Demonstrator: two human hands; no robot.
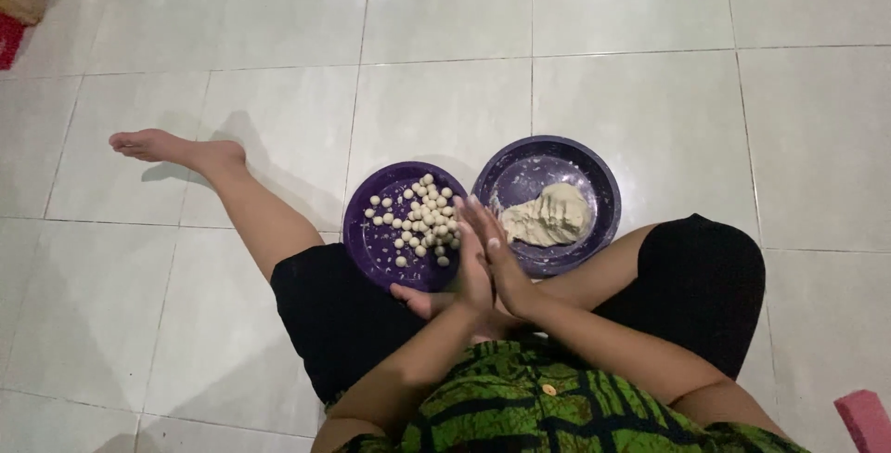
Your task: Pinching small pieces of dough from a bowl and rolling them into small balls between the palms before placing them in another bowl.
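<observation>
Left hand point(464, 277) and right hand point(497, 253) pressed palm to palm over left purple plate point(367, 239); any dough between them hidden. Small dough balls point(422, 216) heaped on plate; dough lump point(548, 214) in right purple plate point(603, 184). Best roll lightly, evenly, keeping size matched.

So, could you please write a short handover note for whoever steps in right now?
Left hand and right hand: pressed palm to palm above the lap; whether dough sits between them cannot be seen.
Left plate: many small dough balls.
Right plate: one lump of dough.
Both plates lie on the tiled floor, touching.
Done: a heap of balls rolled.
Left: the lump is not yet portioned.
</observation>
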